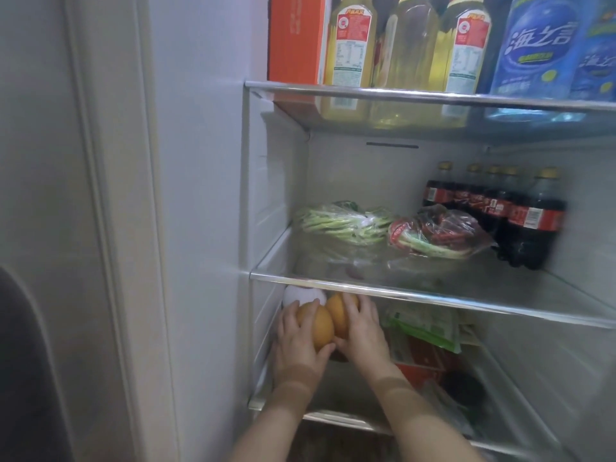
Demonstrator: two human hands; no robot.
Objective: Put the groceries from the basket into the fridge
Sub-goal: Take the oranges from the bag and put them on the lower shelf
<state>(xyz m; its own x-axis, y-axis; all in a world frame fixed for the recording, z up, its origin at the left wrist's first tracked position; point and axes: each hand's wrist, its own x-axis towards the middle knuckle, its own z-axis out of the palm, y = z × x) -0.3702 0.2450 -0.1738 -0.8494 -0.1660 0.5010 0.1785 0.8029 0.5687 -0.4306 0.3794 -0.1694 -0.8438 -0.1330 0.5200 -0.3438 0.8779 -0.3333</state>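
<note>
The fridge stands open in front of me. Both hands reach onto its lower shelf [336, 420] at the left. My left hand [295, 348] grips an orange [318, 323]. My right hand [361, 331] grips a second orange [338, 315] that touches the first. A white round object [301, 295] sits just behind them against the left wall. The basket is out of view.
The middle glass shelf [416, 291] holds bagged green vegetables [343, 223], a bag of red and green vegetables [436, 233] and cola bottles [520, 215]. The top shelf carries an orange box [296, 38], yellow juice bottles [353, 41] and blue bottles [536, 45]. Green and red packets [423, 331] lie right of my hands.
</note>
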